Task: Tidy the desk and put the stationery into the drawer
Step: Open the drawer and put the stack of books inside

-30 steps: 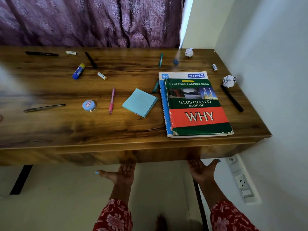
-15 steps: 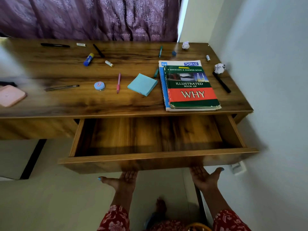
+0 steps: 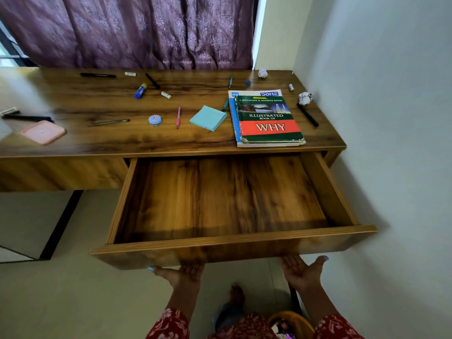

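Observation:
The wooden drawer (image 3: pixel 232 241) stands pulled far out from under the desk (image 3: pixel 97 145), and its inside is bare. My left hand (image 3: pixel 181 274) and my right hand (image 3: pixel 300 270) are palm up under the drawer front, fingers hooked beneath its lower edge and hidden there. On the desk lie a pink pen (image 3: pixel 178 116), a blue sticky pad (image 3: pixel 208 117), a round blue tin (image 3: pixel 155 120), a glue stick (image 3: pixel 140 91), a grey pen (image 3: pixel 108 122), a black marker (image 3: pixel 307 115) and a teal pen (image 3: pixel 231 81).
Two stacked books (image 3: pixel 266 118) lie at the desk's right front. Crumpled paper balls (image 3: pixel 304 98) sit near the wall (image 3: pixel 391 143) on the right. A pink case (image 3: pixel 43 131) lies far left. A yellow basket (image 3: pixel 291 324) is on the floor by my legs.
The drawer went from closed to pulled far out toward me, with both hands staying under its front edge. The view has drawn back, showing more of the desk's left side.

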